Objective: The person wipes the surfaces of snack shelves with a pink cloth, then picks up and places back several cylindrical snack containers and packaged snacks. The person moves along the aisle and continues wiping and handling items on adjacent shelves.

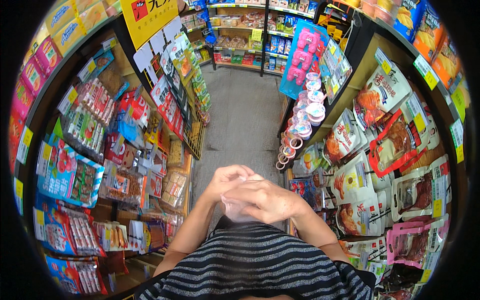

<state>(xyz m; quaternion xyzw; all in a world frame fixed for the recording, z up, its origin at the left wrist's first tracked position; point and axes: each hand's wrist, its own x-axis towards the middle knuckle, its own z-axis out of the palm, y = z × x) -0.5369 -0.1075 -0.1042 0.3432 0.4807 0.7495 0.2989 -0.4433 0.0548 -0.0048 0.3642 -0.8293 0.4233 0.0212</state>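
Observation:
My left hand and my right hand meet in front of my chest, over the grey floor of a shop aisle. Between them is a thin, crumpled, translucent pinkish piece of plastic or cloth, which hangs below my fingers. The fingertips of both hands are pinched together near a small whitish bit of it at the top. My right hand's fingers are curled over the front of the piece and hide part of it. Exactly what the piece is, I cannot tell.
Hanging snack packets, among them a blue-and-white packet, fill the left shelves. Packaged meat snacks, one a red-edged packet, line the right. Small round cups hang at the right shelf end beside pink toys. Stocked shelves cross the aisle's far end.

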